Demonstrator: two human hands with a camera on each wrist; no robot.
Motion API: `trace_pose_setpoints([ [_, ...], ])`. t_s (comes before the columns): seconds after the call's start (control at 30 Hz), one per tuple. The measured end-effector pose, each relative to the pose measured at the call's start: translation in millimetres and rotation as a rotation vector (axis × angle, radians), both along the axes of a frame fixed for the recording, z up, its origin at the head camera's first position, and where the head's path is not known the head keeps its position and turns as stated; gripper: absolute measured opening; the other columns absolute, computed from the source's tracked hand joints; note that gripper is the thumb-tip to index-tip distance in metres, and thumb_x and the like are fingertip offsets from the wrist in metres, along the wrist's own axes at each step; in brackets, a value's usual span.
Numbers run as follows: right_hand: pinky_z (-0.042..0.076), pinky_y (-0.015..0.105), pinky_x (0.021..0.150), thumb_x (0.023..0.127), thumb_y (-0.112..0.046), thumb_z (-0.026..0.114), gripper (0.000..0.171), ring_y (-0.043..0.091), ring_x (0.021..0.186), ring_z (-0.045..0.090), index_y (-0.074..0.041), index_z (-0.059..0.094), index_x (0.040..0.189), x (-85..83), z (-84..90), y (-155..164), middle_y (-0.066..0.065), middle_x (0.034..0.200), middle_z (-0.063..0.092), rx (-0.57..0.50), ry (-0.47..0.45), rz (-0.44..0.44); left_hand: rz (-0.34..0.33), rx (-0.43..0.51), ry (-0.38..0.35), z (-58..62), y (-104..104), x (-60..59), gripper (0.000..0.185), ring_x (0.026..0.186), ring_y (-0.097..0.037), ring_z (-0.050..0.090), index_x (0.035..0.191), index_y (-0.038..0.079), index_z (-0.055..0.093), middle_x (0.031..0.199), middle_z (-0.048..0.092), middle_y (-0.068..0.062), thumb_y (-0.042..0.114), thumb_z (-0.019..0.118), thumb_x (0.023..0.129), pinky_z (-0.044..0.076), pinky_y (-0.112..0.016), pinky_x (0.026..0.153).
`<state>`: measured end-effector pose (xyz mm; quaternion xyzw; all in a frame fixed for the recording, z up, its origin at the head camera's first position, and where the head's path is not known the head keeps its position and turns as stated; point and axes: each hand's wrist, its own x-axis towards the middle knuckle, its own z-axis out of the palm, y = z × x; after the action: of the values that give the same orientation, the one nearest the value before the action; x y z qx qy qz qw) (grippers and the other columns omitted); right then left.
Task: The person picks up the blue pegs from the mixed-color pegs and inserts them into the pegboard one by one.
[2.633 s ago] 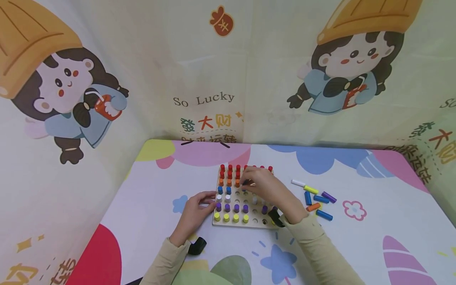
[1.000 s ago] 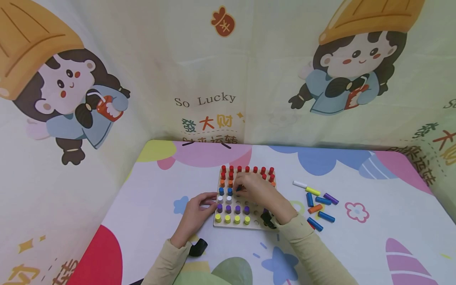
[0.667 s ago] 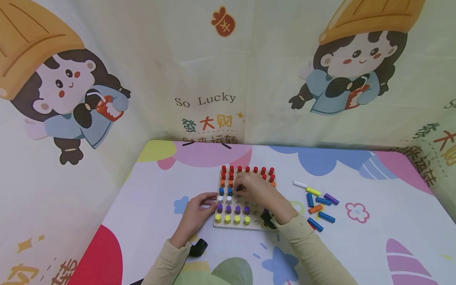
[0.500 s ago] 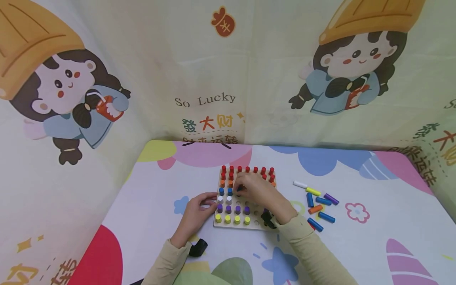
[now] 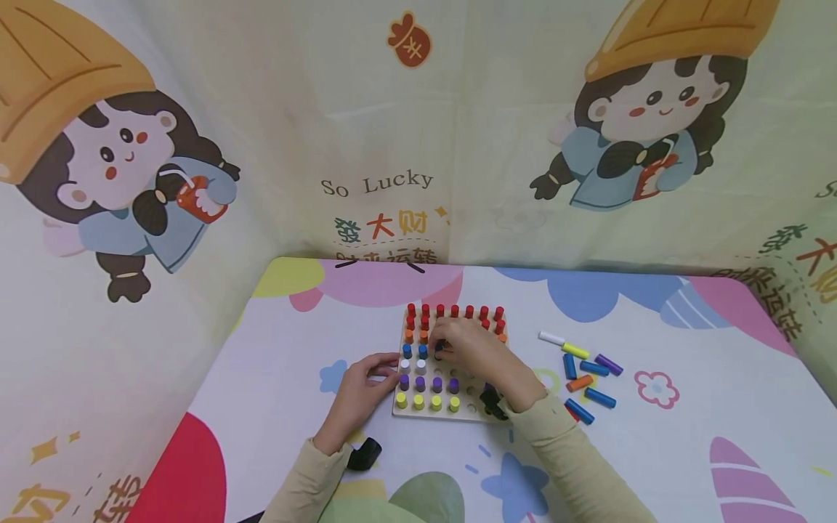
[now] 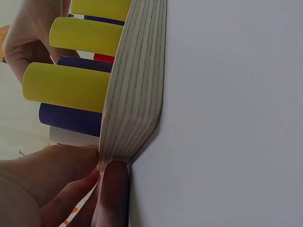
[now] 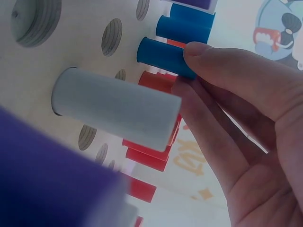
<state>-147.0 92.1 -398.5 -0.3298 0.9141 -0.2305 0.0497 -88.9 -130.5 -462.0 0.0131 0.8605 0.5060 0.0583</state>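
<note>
The right hand [image 5: 476, 349] pinches a blue peg [image 7: 160, 56] between thumb and finger, over the wooden board [image 6: 135, 80]; I can't tell how deep the peg sits. The left hand [image 5: 360, 383] touches the left side of the board near its close corner; its fingers are a bit apart and not wrapped round anything. Just left of the right hand, two blue pegs [image 5: 422, 351] stand in the board; white pegs [image 5: 421, 367], purple pegs [image 5: 420, 384] and yellow pegs [image 5: 418, 402] stand in rows closer to the person; orange pegs [image 5: 423, 336] and two rows of red pegs [image 5: 454, 311] stand on the far side. Right of that hand, loose pegs [image 5: 594, 369] lie on the table [image 5: 281, 341]: white, yellow, purple, orange, red and four blue ones. Far past both hands, the wall [image 5: 327, 109] says "So Lucky", with "發大财" under it; the next line is partly hidden; a red pouch picture [image 5: 409, 41] is higher up.
</note>
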Motion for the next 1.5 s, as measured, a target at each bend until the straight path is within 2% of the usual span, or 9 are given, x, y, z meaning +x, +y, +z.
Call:
trace_pose_setpoints([
  [0.4,0.057,0.033,0.089,0.083,-0.011,0.080,0.016,0.016,0.093,0.066,-0.011,0.076,0.099,4.3,7.0,1.9,0.001,0.100,0.071,0.027,-0.037,-0.034,-0.009,0.013,0.006,-0.1,0.9,-1.1,0.034,0.097,-0.014,0.067,0.125,0.015,0.067,0.116,0.069,-0.001,0.017,0.072,0.092,0.057,-0.023,0.079],
  [0.63,0.057,0.032,0.086,0.084,-0.010,0.079,0.019,0.016,0.093,0.066,-0.009,0.075,0.102,9.9,10.9,8.7,0.002,0.101,0.071,0.016,-0.008,-0.046,-0.018,0.005,0.009,-2.2,0.1,-2.6,0.033,0.097,-0.013,0.066,0.125,0.015,0.067,0.116,0.069,0.000,0.018,0.071,0.092,0.056,-0.020,0.079],
  [0.87,0.058,0.032,0.083,0.083,-0.012,0.080,0.019,0.015,0.089,0.065,-0.010,0.076,0.102,15.3,15.9,16.0,0.000,0.098,0.070,0.026,0.000,-0.098,-0.037,0.009,0.015,-0.7,0.7,-2.0,0.034,0.098,-0.016,0.067,0.126,0.012,0.067,0.117,0.069,-0.004,0.018,0.071,0.093,0.057,-0.026,0.080],
  [1.17,0.057,0.032,0.081,0.084,-0.013,0.080,0.016,0.015,0.088,0.064,-0.011,0.074,0.099,18.1,14.1,24.6,-0.001,0.096,0.070,0.012,0.021,-0.090,-0.015,-0.003,-0.004,-0.1,0.9,-1.3,0.034,0.097,-0.014,0.066,0.126,0.014,0.067,0.117,0.069,-0.002,0.017,0.071,0.092,0.057,-0.024,0.080],
  [1.5,0.058,0.035,0.083,0.084,-0.010,0.079,0.019,0.017,0.092,0.066,-0.010,0.075,0.103,25.1,17.8,34.7,0.002,0.100,0.070,0.024,0.051,-0.107,-0.004,-0.019,-0.014,-1.6,-0.4,-2.6,0.034,0.097,-0.014,0.066,0.126,0.016,0.067,0.115,0.069,0.000,0.019,0.071,0.092,0.057,-0.026,0.081],
])
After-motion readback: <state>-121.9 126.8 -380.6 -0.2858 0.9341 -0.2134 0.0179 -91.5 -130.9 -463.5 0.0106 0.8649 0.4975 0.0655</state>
